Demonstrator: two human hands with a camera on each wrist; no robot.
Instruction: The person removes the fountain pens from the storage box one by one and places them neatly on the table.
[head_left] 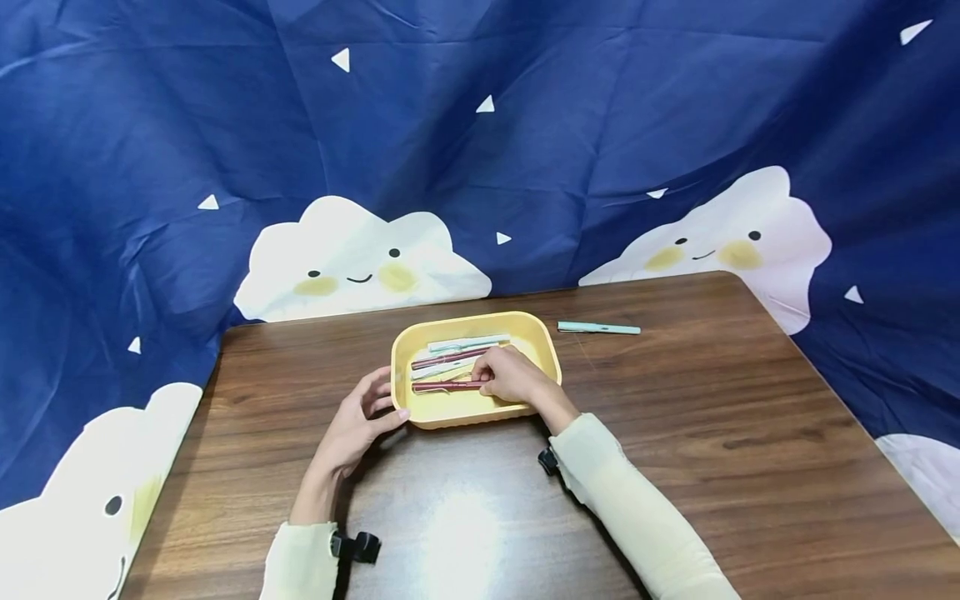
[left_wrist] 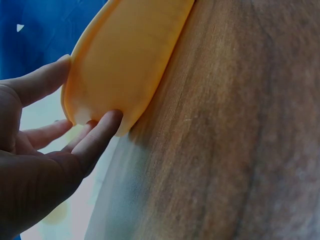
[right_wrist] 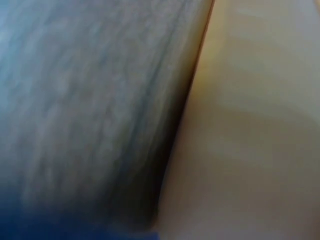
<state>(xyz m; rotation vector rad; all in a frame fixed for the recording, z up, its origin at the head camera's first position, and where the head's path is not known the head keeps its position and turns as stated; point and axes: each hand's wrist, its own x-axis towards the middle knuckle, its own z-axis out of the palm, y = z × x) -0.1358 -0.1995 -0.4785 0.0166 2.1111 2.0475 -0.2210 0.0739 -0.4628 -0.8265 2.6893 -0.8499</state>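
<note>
A yellow plastic tray with rounded corners sits on the wooden table, with several pens inside. My left hand holds the tray's left end, thumb at the near corner and fingers against the outer wall. In the left wrist view its fingertips touch the tray wall. Reaching over the near right rim, my right hand pinches the right end of the nearest dark red pen. Behind that pen lie a white pen, another dark red pen and a pale mint pen.
A light teal pen lies on the table to the right of the tray. Behind the table hangs a blue curtain with white clouds. The right wrist view is blurred.
</note>
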